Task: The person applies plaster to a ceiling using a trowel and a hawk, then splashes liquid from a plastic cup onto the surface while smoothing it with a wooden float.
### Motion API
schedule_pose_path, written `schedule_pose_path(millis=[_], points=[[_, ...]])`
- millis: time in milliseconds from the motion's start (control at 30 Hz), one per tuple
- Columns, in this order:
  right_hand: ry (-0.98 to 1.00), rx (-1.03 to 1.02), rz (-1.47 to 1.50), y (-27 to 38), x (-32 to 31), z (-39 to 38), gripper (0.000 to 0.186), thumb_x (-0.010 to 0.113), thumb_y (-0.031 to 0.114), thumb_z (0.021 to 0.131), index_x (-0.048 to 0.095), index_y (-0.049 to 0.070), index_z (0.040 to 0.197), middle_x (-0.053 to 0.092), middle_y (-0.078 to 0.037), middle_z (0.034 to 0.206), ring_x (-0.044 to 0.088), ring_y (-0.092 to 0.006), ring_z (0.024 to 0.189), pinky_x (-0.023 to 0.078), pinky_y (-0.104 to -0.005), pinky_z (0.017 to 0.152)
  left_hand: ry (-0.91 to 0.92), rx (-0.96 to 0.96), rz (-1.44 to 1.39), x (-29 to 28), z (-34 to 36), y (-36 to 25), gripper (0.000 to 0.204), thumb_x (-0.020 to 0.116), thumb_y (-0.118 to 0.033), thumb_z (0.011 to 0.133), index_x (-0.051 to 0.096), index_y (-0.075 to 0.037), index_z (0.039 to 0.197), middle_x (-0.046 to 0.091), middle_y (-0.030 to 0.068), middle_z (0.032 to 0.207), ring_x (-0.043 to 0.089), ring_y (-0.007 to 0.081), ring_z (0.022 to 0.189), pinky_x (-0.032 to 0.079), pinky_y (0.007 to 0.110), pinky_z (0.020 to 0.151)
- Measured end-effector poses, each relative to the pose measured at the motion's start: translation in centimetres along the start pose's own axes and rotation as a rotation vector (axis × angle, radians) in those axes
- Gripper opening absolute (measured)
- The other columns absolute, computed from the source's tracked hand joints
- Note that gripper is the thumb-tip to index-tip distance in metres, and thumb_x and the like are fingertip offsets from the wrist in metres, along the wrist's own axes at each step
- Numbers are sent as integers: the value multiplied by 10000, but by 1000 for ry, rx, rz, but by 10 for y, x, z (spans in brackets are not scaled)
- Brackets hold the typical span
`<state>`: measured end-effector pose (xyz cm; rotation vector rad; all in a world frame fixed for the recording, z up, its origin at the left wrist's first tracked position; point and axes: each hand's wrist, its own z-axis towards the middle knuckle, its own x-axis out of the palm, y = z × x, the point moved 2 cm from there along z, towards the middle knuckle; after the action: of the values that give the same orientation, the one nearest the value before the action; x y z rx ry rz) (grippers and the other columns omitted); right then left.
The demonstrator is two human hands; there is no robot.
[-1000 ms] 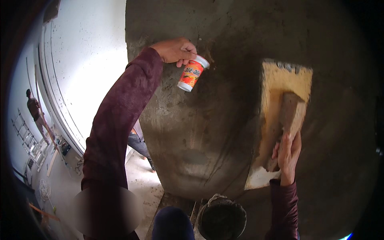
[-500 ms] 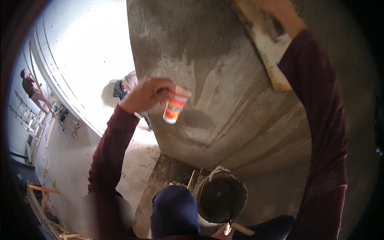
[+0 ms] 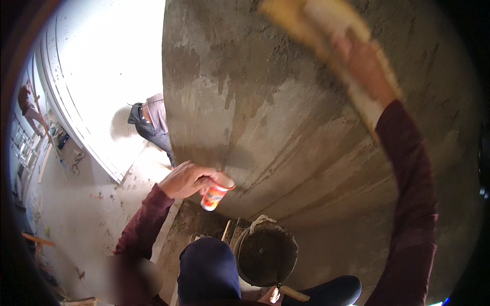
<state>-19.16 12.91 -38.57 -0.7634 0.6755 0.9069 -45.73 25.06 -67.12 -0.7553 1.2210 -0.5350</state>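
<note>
My left hand grips an orange-red and white cup by its rim, tilted and held in front of the plastered wall. High on the right, my right hand is closed on a long, pale yellowish plastering float, which lies against or close to the wall; motion blurs it, so contact cannot be made out. The wall is grey-brown with darker, wet-looking patches and streaks. Below the cup stands a round dark bucket with a cloth-like strip on its rim; what it holds is hard to make out.
My dark blue knees are at the bottom. A wooden handle lies beside the bucket. Past the wall's left edge, a person in dark trousers stands in bright light. Another person is farther left, near a leaning pole and ladder.
The cup in my left hand has come down toward the bucket. My right hand has swept the float lower and left in view. The view itself has shifted somewhat.
</note>
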Motion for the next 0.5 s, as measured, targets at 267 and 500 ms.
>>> schedule_pose_path(millis=[267,500], points=[[238,-213,364,27,48,-27,402,514,295,921,521,-13,1179,606,-233,1074,606,-331,988,479,-421,857,-12,336,-24,51,47,-60,114,593,-180,852,628,-105,931,643,138,722,662,263,638,499,369,566],[491,-118,-43,-18,95,-53,494,496,399,916,498,0,1207,602,-238,1086,590,-368,1008,455,-452,879,297,437,229,108,29,-79,150,595,-269,850,608,-132,910,649,93,729,661,275,716,509,388,574]])
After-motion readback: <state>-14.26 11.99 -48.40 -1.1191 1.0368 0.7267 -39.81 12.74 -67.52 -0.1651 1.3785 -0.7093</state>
